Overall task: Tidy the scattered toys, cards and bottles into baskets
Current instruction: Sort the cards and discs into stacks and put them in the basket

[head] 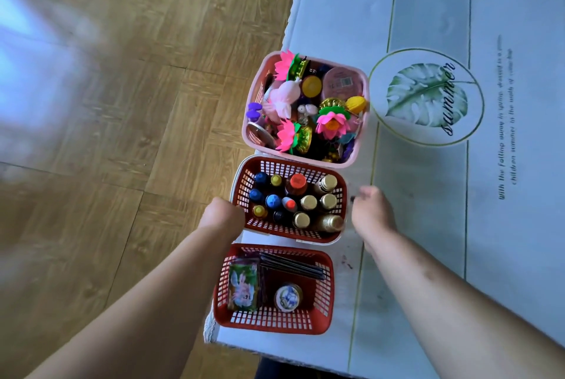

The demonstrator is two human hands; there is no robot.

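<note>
The left hand sits against the left rim of the middle red basket, seen from behind the wrist. Its fingers are hidden by the back of the hand, so whether the grip closes on the rim cannot be told. The right hand is just beside the same basket's right wall. It is blurred, its fingers are bunched and turned away, and its grip cannot be read either; contact with the wall is unclear.

Between the two hands the basket holds bottles standing upright, caps blue, yellow, orange and gold; one gold-capped bottle at the right near corner leans.

Beyond it, touching or nearly touching its far wall, stands a pink basket heaped with toys: pink paper lotus flowers, a yellow ball, a purple piece, and smaller bits too jumbled to name.

Nearer the person, a second red basket holds a stack of picture cards, a round lidded tin, and dark flat items along its far wall that are hard to make out.

All three baskets stand in a row along the left edge of the tabletop, whose pale cloth bears a leaf print. To the left lies a wooden floor, blurred
</note>
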